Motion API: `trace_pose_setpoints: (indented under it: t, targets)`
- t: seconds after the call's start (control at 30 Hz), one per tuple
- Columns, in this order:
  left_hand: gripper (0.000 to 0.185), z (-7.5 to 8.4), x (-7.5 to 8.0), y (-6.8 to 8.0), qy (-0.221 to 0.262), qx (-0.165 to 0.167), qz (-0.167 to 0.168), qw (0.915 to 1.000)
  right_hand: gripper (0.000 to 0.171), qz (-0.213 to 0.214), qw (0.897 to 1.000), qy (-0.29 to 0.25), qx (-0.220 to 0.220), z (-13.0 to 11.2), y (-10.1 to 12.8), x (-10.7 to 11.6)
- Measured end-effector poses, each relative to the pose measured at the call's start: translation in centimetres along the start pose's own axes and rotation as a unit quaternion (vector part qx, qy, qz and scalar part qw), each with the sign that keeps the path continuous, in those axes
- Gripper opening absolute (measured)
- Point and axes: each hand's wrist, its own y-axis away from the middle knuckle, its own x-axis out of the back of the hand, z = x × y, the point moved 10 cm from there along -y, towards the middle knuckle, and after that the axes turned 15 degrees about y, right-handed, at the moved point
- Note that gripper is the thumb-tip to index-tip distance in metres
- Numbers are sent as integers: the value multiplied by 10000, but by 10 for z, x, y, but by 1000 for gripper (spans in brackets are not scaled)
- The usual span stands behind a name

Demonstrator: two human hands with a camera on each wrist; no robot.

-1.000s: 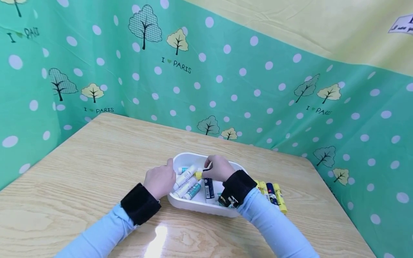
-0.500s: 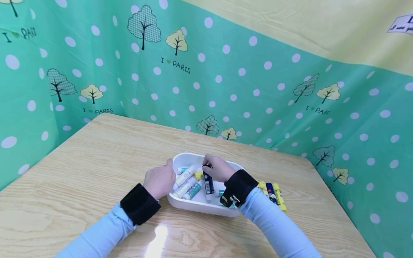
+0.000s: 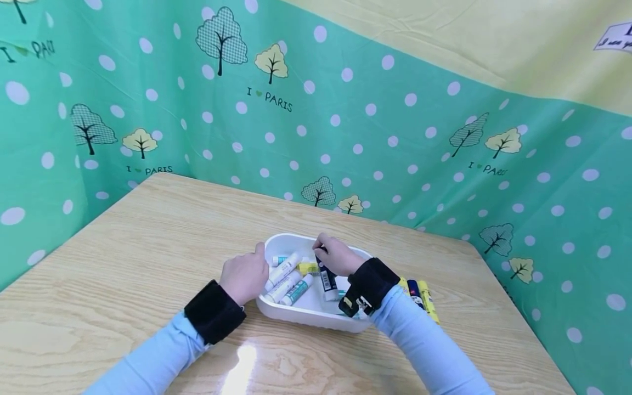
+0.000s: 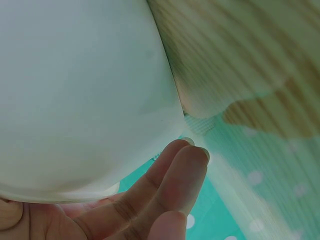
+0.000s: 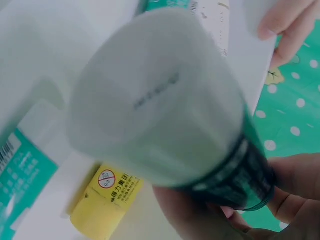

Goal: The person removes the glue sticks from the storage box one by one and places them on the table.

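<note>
A white plastic bin (image 3: 311,318) stands on the table with several glue sticks inside. My left hand (image 3: 244,277) holds its left end by the rim; in the left wrist view the fingers lie against the outside of the bin wall (image 4: 85,100), the thumb at the rim. Over the bin's middle my right hand (image 3: 338,257) pinches a dark navy glue stick (image 3: 327,281) by its upper end, its pale end tilted down. Beneath lies a yellow glue stick (image 5: 102,205). White glue sticks (image 3: 282,272) and a teal-labelled one (image 3: 297,291) lie at the left. My right wrist hides part of the bin's right side.
Right of the bin, several glue sticks lie side by side on the wooden table, yellow ones (image 3: 428,302) with a navy one (image 3: 415,294) among them. A green dotted curtain (image 3: 316,131) hangs behind the table's back edge.
My right hand has shifted slightly right with the navy glue stick, which now tilts more. More of the yellow glue stick shows. My left hand stays at the rim.
</note>
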Motion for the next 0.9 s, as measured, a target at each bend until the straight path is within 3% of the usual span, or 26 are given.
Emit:
trace_pose_setpoints:
  t: [0.33, 0.6, 0.9]
  targets:
    - [33, 0, 0, 0, 60, 19, -51, 10000, 20, -447, 9978, -422, -229, 21, 8, 6]
    - [34, -1, -4, -2, 107, 11, -57, 9999, 21, -306, 9979, -448, -365, 54, 19, 20]
    - [39, -4, -7, -3, 27, -61, -57, 10000, 25, 192, 9949, -485, -866, 117, 46, 36]
